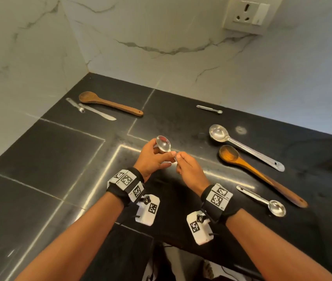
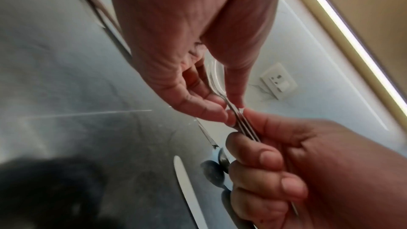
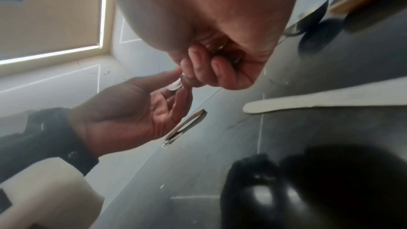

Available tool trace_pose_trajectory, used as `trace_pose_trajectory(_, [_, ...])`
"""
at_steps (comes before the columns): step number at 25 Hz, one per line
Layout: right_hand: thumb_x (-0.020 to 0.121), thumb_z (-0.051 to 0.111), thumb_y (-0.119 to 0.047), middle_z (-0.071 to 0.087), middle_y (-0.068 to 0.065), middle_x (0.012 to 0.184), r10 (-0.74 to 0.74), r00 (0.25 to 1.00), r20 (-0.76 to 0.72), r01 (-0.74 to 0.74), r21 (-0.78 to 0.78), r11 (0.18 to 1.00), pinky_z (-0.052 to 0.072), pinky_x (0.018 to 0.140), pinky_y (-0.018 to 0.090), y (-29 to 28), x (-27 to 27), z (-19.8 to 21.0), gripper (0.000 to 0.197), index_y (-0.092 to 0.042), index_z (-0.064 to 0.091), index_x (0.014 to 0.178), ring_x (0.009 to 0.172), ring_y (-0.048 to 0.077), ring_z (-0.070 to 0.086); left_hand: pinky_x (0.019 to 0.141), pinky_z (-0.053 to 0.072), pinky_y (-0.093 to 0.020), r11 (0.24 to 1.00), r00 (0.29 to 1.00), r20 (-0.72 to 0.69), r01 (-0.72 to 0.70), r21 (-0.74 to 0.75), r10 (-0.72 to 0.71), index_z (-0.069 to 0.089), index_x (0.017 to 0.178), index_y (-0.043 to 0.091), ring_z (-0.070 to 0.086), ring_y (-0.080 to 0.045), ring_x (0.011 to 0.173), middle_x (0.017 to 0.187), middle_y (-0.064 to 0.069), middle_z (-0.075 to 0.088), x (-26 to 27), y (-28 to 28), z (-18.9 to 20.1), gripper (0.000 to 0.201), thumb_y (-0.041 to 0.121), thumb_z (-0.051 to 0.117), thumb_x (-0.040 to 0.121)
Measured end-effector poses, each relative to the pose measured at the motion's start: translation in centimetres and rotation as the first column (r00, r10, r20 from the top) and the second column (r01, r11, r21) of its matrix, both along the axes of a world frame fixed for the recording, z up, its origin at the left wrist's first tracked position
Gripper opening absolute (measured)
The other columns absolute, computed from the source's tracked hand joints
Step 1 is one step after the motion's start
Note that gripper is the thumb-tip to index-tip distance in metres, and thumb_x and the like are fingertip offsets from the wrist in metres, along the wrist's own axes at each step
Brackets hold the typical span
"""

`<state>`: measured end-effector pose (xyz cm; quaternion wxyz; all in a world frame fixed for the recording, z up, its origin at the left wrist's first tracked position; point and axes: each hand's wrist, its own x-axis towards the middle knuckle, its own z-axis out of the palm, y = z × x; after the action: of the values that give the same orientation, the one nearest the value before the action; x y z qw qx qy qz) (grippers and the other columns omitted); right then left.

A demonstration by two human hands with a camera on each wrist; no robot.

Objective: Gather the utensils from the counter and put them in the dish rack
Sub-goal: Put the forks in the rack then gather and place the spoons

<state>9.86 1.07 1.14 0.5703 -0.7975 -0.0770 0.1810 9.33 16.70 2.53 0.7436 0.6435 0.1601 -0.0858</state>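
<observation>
**Both hands on steel spoons above the black counter**

We see the left hand [image 1: 153, 157] and right hand [image 1: 189, 169] meeting mid-scene, raised over the counter [image 1: 39, 159], which is dark polished stone with pale seams. Between them are thin steel spoons [image 1: 163, 144]: one shiny oval bowl stands up past the left fingers. In the left wrist view the flat handles [image 2: 242, 124] lie side by side, about three strips. The left thumb and fingertips pinch them at the neck; the right fingers curl round the handle end. We cannot tell the exact count.

Still lying on the counter:
- far left, a dark wooden spoon [image 1: 108, 103] with a round bowl and a hole in its handle end
- just beside it, nearer, a flat steel butter knife [image 1: 100, 114] with a small steel measuring spoon [image 1: 75, 105] touching it
- far right, another small measuring spoon [image 1: 209, 109], slim and matte
- right, a big steel ladle spoon [image 1: 244, 149] with a deep round bowl
- next to that, a lighter wooden spoon [image 1: 260, 173], glossy, with a long tapered handle
- near right, a steel measuring spoon [image 1: 262, 200], bowl toward us

The wall behind is white veined marble, with a cream socket plate [image 1: 250, 15] top right. The dish rack is out of view. Black wrist straps carry white tagged blocks.
</observation>
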Motion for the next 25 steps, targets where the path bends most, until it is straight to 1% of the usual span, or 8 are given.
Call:
trace_pose_trajectory(4, [0.105, 0.039, -0.028, 0.051, -0.012, 0.068, 0.051, 0.994, 0.094, -0.048, -0.031, 0.998, 0.039, 0.059, 0.023, -5.6, 0.4, 3.4, 0.025, -0.018, 0.06, 0.097, 0.061, 0.003, 0.045, 0.067, 0.058, -0.028, 0.973, 0.973, 0.184, 0.099, 0.207, -0.138, 0.056, 0.114, 0.013, 0.072, -0.026, 0.092, 0.104, -0.015, 0.069, 1.4, -4.7, 2.9, 0.041, 0.02, 0.079, 0.08])
trace_pose_trajectory(7, [0.105, 0.039, -0.026, 0.058, 0.002, 0.079, 0.179, 0.941, 0.289, -0.11, -0.239, 0.965, 0.045, 0.066, 0.034, -11.7, 1.9, 7.6, 0.021, -0.019, 0.057, 0.098, 0.07, 0.012, 0.052, 0.066, 0.058, -0.027, 0.957, 0.934, 0.307, 0.098, 0.273, -0.184, 0.057, 0.11, 0.012, 0.069, -0.017, 0.084, 0.099, -0.013, 0.069, 2.2, -9.7, 5.9, 0.038, 0.023, 0.079, 0.08])
trace_pose_trajectory(8, [0.105, 0.039, -0.025, 0.059, 0.002, 0.084, 0.212, 0.917, 0.338, -0.097, -0.325, 0.941, 0.045, 0.069, 0.033, -14.0, 2.4, 9.2, 0.019, -0.019, 0.056, 0.098, 0.074, 0.014, 0.055, 0.065, 0.057, -0.026, 0.959, 0.921, 0.343, 0.093, 0.269, -0.185, 0.058, 0.108, 0.011, 0.068, -0.014, 0.081, 0.096, -0.012, 0.069, 2.5, -11.7, 7.1, 0.036, 0.023, 0.078, 0.081])
trace_pose_trajectory(12, [0.104, 0.037, -0.031, 0.063, 0.001, 0.092, 0.293, 0.858, 0.423, 0.046, -0.63, 0.775, 0.043, 0.076, 0.036, -24.0, 3.7, 17.0, 0.023, -0.021, 0.058, 0.104, 0.086, 0.022, 0.06, 0.056, 0.052, -0.025, 0.973, 0.904, 0.388, 0.108, 0.203, -0.181, 0.057, 0.11, 0.009, 0.063, -0.013, 0.065, 0.082, -0.009, 0.066, 3.1, -21.6, 11.0, 0.026, 0.023, 0.067, 0.091])
trace_pose_trajectory(15, [0.104, 0.037, -0.03, 0.063, 0.003, 0.096, 0.32, 0.832, 0.453, 0.192, -0.777, 0.6, 0.041, 0.077, 0.035, -33.6, 3.4, 23.0, 0.024, -0.021, 0.059, 0.106, 0.085, 0.023, 0.056, 0.055, 0.051, -0.026, 0.952, 0.881, 0.373, 0.227, 0.206, -0.291, 0.053, 0.119, 0.011, 0.06, -0.012, 0.063, 0.083, -0.008, 0.064, 1.7, -30.8, 13.2, 0.03, 0.024, 0.063, 0.094])
trace_pose_trajectory(18, [0.103, 0.036, -0.033, 0.061, 0.003, 0.092, 0.281, 0.837, 0.47, 0.303, -0.825, 0.478, 0.046, 0.08, 0.041, -43.8, 1.7, 27.7, 0.025, -0.023, 0.059, 0.107, 0.087, 0.028, 0.057, 0.065, 0.056, -0.03, 0.844, 0.764, 0.394, 0.358, 0.399, -0.511, 0.062, 0.112, 0.019, 0.064, -0.009, 0.073, 0.088, -0.001, 0.066, -0.6, -39.6, 14.2, 0.025, 0.028, 0.067, 0.089])
trace_pose_trajectory(21, [0.103, 0.037, -0.034, 0.059, 0.0, 0.09, 0.208, 0.856, 0.474, 0.361, -0.835, 0.415, 0.04, 0.074, 0.037, -53.5, -0.5, 30.1, 0.024, -0.021, 0.057, 0.105, 0.085, 0.025, 0.056, 0.079, 0.051, -0.022, 0.724, 0.611, 0.432, 0.376, 0.579, -0.663, 0.067, 0.103, 0.024, 0.064, -0.009, 0.09, 0.097, 0.005, 0.067, -2.8, -46.7, 14.5, 0.018, 0.029, 0.07, 0.086])
trace_pose_trajectory(25, [0.104, 0.036, -0.035, 0.064, 0.007, 0.092, 0.085, 0.878, 0.47, 0.422, -0.847, 0.325, 0.043, 0.071, 0.038, -65.1, -3.5, 30.3, 0.025, -0.02, 0.056, 0.106, 0.08, 0.026, 0.057, 0.097, 0.046, -0.031, 0.618, 0.459, 0.438, 0.39, 0.683, -0.773, 0.062, 0.116, 0.026, 0.053, -0.011, 0.114, 0.12, 0.009, 0.055, -4.4, -54.2, 15.1, 0.033, 0.035, 0.07, 0.085])
